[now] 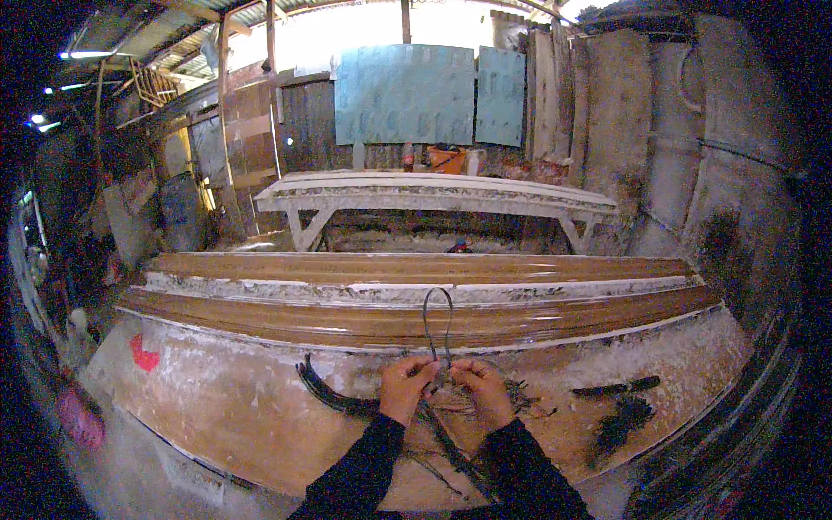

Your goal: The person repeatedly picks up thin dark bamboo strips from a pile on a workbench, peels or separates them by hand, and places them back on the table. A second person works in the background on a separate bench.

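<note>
A thin dark strip [425, 314] is bent into a tall narrow loop that stands up above my fingers. My left hand [405, 388] pinches one side of it low down, and my right hand [486, 394] pinches the other, the two hands almost meeting. Whether its ends are joined is hidden by my fingers. Beside my left hand lies a curved bundle of black strips [334, 399]. Under my wrists a longer dark strip [451, 446] slants toward me. Small dark scraps [524, 399] are scattered beside my right hand.
The work table [225, 407] has a worn brown top. Two long, glossy brown mouldings [416, 323] cross it beyond my hands. At right lie a dark, narrow tool-like piece [615, 386] and a black tangled clump [626, 418]. A white bench [433, 195] stands farther back.
</note>
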Demonstrator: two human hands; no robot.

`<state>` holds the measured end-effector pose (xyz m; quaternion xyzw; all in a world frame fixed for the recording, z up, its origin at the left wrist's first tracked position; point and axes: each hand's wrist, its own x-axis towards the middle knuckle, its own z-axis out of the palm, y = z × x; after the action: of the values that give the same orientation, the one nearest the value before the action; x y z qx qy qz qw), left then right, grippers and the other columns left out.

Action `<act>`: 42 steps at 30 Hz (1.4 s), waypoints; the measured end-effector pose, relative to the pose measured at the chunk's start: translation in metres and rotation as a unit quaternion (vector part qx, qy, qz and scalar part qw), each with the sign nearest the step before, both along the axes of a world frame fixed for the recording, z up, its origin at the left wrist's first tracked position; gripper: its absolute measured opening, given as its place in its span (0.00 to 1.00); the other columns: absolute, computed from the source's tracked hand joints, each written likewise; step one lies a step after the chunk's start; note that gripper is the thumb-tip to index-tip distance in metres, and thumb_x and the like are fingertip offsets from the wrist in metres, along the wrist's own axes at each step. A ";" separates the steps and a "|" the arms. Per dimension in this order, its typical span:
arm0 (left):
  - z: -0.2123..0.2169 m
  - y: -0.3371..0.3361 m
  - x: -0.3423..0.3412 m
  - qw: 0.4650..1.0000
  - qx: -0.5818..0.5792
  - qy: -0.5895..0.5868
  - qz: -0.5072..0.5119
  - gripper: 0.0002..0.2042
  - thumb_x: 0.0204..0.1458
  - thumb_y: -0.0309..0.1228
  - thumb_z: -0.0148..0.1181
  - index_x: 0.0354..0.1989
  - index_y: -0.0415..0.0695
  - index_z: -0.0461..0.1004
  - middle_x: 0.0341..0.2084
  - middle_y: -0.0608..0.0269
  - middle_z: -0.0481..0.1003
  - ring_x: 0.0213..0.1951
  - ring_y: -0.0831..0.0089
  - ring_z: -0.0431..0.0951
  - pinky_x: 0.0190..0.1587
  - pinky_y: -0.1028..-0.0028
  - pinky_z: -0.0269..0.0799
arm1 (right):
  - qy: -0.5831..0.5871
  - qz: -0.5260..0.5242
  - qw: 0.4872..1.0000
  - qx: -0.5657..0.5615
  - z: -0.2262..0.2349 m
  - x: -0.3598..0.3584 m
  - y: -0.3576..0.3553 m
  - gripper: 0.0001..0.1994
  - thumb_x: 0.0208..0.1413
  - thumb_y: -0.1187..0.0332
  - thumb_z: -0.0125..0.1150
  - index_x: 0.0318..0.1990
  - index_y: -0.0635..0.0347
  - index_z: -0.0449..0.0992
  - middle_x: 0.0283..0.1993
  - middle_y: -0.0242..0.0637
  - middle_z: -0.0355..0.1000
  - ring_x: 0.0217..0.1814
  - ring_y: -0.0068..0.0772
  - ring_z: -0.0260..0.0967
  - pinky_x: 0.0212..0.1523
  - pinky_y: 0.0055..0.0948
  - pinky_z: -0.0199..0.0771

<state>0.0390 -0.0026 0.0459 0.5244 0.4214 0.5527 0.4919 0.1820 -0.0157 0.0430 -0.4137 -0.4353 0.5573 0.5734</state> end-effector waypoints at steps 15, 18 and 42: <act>-0.009 0.005 0.001 0.999 -0.013 -0.014 -0.039 0.11 0.45 0.30 0.57 0.35 0.36 0.72 0.26 0.64 0.74 0.25 0.81 0.72 0.23 0.82 0.70 | -0.112 0.003 0.987 0.112 -0.007 -0.002 0.006 0.04 0.46 0.72 0.56 0.30 0.62 0.72 0.26 0.27 0.68 0.27 0.15 0.61 0.29 0.16 0.60; -0.009 0.005 0.002 0.996 -0.014 -0.062 -0.064 0.11 0.45 0.30 0.57 0.35 0.35 0.72 0.26 0.64 0.74 0.25 0.80 0.72 0.24 0.81 0.71 | -0.095 0.003 0.991 0.092 -0.003 -0.002 0.002 0.03 0.46 0.73 0.56 0.30 0.61 0.71 0.27 0.27 0.68 0.28 0.15 0.62 0.29 0.16 0.61; -0.006 0.006 -0.002 0.996 -0.031 -0.030 -0.073 0.10 0.42 0.29 0.60 0.32 0.38 0.72 0.25 0.65 0.73 0.26 0.79 0.72 0.24 0.80 0.69 | -0.111 0.004 0.987 0.112 0.002 -0.003 -0.001 0.05 0.44 0.71 0.60 0.26 0.60 0.71 0.25 0.28 0.69 0.27 0.16 0.63 0.30 0.15 0.63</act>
<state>0.0369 0.0031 0.0396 0.5218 0.3838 0.5172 0.5595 0.1794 -0.0165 0.0451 -0.4047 -0.5578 0.4581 0.5614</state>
